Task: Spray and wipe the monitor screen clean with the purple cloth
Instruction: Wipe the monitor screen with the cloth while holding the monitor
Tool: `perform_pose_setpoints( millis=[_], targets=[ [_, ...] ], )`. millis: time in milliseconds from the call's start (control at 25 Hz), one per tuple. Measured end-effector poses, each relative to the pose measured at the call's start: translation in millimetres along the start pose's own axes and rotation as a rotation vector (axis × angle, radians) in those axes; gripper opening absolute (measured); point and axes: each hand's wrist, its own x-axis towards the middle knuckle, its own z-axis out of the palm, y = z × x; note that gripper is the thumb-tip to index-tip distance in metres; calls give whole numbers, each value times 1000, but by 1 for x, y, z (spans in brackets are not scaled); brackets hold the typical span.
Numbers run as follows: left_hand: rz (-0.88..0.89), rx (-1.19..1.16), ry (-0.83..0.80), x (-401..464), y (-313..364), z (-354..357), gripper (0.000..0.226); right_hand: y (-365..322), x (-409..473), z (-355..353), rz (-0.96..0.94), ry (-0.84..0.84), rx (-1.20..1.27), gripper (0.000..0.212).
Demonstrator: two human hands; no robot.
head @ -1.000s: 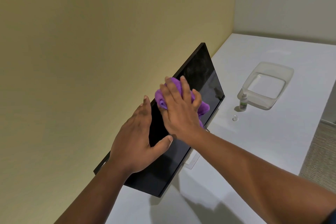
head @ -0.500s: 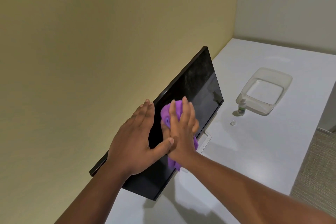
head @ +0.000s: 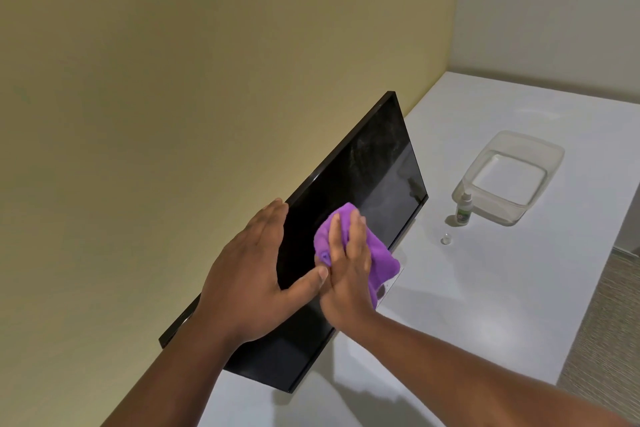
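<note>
A black monitor (head: 374, 170) stands on the white desk, its dark screen streaked near the top right. My left hand (head: 252, 274) lies over the monitor's top edge with fingers straight and the thumb on the screen. My right hand (head: 346, 263) presses the purple cloth (head: 381, 260) flat against the lower middle of the screen, fingers straight. A small spray bottle (head: 463, 210) stands on the desk to the right, apart from both hands. Its clear cap (head: 446, 239) lies beside it.
A clear plastic tub (head: 533, 149) sits behind the bottle on the white desk (head: 485, 305). A yellow wall (head: 207, 80) runs close behind the monitor. Carpeted floor (head: 602, 340) shows past the desk's right edge.
My right hand slid the cloth down the screen from near the top edge, then a little to the right. My left hand stayed on the monitor's top edge.
</note>
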Motion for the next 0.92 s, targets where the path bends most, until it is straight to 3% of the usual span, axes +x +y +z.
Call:
perform_pose_setpoints(
  millis=[40,120,240,320,440,560,680,800,880,920],
  targets=[
    [-5,-4,4,2,1,1,106,-13,13,2,116,46,114,83],
    [-10,-8,8,7,5,1,106,-41,35,6,163,122,276,88],
    [-26,-16,23,16,6,-1,106,-38,23,11,-80,39,142,70],
    [-36,-10,4,20,5,-3,104,-9,-8,12,-124,-72,48,79],
    [-15,2,-17,28,5,-4,104,28,-24,7,218,-161,-38,87],
    [61,41,-72,46,7,-3,110,16,5,-2,463,-63,253,81],
    [129,86,-119,70,8,-3,113,-23,23,-8,304,60,506,77],
    [147,91,-125,80,13,0,112,-36,8,-5,-52,-71,340,80],
    [152,93,-103,79,14,5,109,-7,0,-3,-66,-145,181,85],
    [154,90,-94,77,15,7,108,9,-2,-5,27,-182,124,88]
  ],
)
